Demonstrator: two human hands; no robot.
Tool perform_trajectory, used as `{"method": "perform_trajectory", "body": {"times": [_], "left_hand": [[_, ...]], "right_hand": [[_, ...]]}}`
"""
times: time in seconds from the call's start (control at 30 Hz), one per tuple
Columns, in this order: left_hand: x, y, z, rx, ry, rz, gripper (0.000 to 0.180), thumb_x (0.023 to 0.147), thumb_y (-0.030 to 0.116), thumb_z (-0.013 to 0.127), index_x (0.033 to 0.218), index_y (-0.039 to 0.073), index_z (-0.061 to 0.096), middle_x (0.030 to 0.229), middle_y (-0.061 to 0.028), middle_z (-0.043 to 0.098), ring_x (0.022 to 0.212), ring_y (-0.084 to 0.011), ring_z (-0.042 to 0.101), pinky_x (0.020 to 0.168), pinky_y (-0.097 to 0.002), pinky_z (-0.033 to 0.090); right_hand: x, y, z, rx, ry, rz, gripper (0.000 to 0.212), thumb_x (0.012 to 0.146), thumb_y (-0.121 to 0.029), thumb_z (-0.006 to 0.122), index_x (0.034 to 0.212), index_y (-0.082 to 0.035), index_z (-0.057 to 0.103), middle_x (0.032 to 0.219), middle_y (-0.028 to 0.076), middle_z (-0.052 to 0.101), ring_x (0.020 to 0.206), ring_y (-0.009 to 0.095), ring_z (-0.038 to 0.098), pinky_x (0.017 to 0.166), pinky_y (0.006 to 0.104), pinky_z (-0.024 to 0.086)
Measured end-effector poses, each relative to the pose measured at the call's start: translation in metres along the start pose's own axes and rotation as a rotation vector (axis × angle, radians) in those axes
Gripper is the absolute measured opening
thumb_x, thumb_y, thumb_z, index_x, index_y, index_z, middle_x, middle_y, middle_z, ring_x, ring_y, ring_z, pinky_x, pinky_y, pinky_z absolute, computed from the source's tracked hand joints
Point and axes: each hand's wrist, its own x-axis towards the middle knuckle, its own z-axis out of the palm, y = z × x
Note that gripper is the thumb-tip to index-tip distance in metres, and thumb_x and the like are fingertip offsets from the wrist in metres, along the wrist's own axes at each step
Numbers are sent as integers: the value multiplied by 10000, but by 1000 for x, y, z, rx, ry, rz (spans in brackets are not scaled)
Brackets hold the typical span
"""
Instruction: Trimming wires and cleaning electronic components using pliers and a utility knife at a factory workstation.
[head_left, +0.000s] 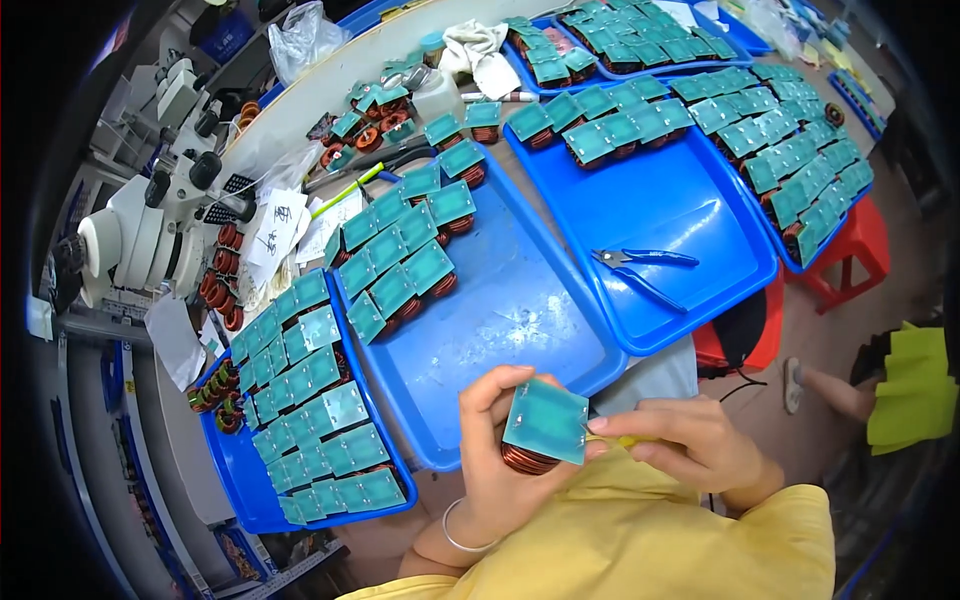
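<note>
In front of my chest, my left hand (pixel 482 425) is closed around a toroidal copper coil with a square green circuit board (pixel 547 420) on it. The board faces up and is tilted; reddish copper windings show below its near edge. At the board's right edge, my right hand (pixel 690 440) pinches a slim yellow-handled tool (pixel 627 441). Its tip reaches the board's edge, but its exact kind is hard to make out. Beyond my hands, a blue tray (pixel 500 330) holds rows of similar coils with green boards (pixel 390 255) at its far left.
Blue-handled side cutters (pixel 645 275) lie in the right-hand blue tray (pixel 690 200). More board-topped coils fill trays at left (pixel 330 430) and far right. A white microscope (pixel 140 230) stands at left. A red stool (pixel 850 260) and another person's leg (pixel 835 390) are at right.
</note>
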Motion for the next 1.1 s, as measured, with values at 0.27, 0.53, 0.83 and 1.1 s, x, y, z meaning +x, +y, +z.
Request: {"method": "perform_trajectory", "body": {"times": [0.27, 0.53, 0.83, 1.1], "left_hand": [[-4, -2, 3, 202, 35, 116, 795, 584, 56, 829, 1192, 45, 318, 939, -123, 540, 799, -173, 572, 686, -264, 477], [-2, -3, -3, 356, 49, 79, 828, 562, 90, 846, 1189, 61, 307, 905, -109, 537, 793, -161, 550, 684, -261, 465], [-21, -2, -40, -465, 85, -356, 619, 699, 23, 732, 1179, 80, 345, 1150, -193, 531, 932, -180, 561, 795, -296, 475], [-56, 30, -123, -50, 508, -312, 480, 749, -37, 657, 1187, 10, 466, 987, -26, 542, 909, -95, 522, 787, -231, 440]], "right_hand": [[-4, 4, -7, -81, 192, -4, 410, 785, 22, 561, 1185, -64, 542, 798, 113, 594, 606, 247, 551, 540, 309, 447], [3, 12, 4, -210, 242, -32, 384, 825, -18, 548, 1206, -53, 515, 646, 49, 494, 504, 134, 481, 485, 283, 410], [56, 35, 31, -261, 170, 219, 332, 825, -5, 526, 1155, -41, 525, 878, 157, 594, 726, 229, 582, 674, 291, 449], [70, 50, 52, -471, 32, 110, 315, 787, -3, 552, 1100, -36, 545, 962, 207, 602, 890, 380, 574, 756, 392, 450]]}}
